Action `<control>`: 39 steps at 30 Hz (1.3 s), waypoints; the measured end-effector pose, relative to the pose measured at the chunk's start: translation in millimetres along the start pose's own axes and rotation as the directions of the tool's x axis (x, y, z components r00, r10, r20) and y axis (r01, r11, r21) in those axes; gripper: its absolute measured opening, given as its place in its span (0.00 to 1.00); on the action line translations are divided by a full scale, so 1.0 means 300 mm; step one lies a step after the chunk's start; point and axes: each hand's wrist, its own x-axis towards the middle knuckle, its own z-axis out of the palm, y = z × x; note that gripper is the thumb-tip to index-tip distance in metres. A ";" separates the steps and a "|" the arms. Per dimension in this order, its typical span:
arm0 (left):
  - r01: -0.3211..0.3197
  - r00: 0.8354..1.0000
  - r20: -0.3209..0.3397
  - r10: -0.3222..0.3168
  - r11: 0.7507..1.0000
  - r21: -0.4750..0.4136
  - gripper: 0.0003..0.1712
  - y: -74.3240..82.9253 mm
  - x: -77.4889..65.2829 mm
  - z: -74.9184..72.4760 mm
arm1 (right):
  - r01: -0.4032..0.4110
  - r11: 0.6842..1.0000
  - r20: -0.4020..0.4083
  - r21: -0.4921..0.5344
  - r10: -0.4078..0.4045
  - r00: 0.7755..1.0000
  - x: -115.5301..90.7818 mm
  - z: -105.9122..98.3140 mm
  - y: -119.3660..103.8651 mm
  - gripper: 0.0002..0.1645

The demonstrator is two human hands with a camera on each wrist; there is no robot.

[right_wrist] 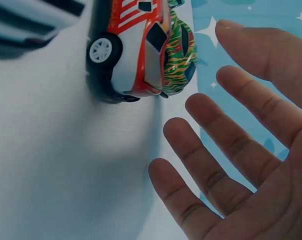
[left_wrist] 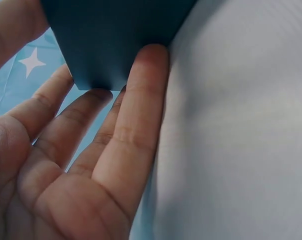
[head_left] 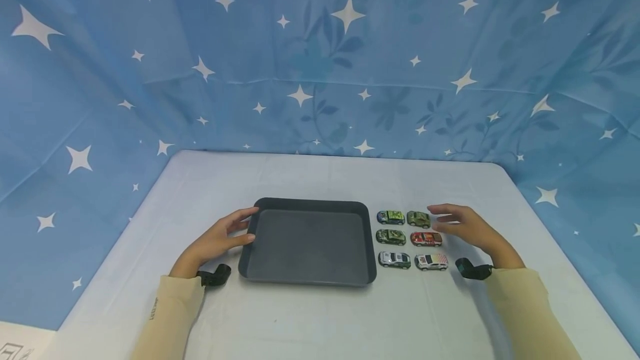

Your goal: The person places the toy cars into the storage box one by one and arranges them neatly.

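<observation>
A dark grey rectangular tray (head_left: 307,246) lies flat on the table. At its left side is my left hand (head_left: 220,240), its extended fingertips touching the outer wall in the left wrist view. To the right of the tray, small toy cars stand in two columns: a yellow-green one (head_left: 390,217), two camouflage ones, a silver one (head_left: 394,260), a red one (head_left: 426,239) and a white one (head_left: 431,261). My right hand (head_left: 465,226) hovers beside the right column, fingers spread and holding nothing. Nearest its fingertips are the camouflage car (head_left: 418,219) and the red car.
A white cloth covers the table (head_left: 320,321). Behind it hangs a blue curtain (head_left: 320,60) with white stars and leaf shapes. Black wrist cameras sit on both wrists, and a printed white sheet (head_left: 22,343) shows at the lower left.
</observation>
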 end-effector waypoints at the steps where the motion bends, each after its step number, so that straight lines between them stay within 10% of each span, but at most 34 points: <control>1: -0.001 1.000 0.001 0.001 1.000 -0.001 0.45 -0.001 -0.001 -0.001 | -0.009 1.000 0.004 0.001 0.009 1.000 0.005 0.001 0.000 0.30; 39: -0.055 0.997 0.047 0.059 0.995 -0.088 0.45 -0.037 -0.007 -0.003 | -0.065 0.996 0.089 -0.061 0.070 0.994 0.120 -0.005 0.018 0.26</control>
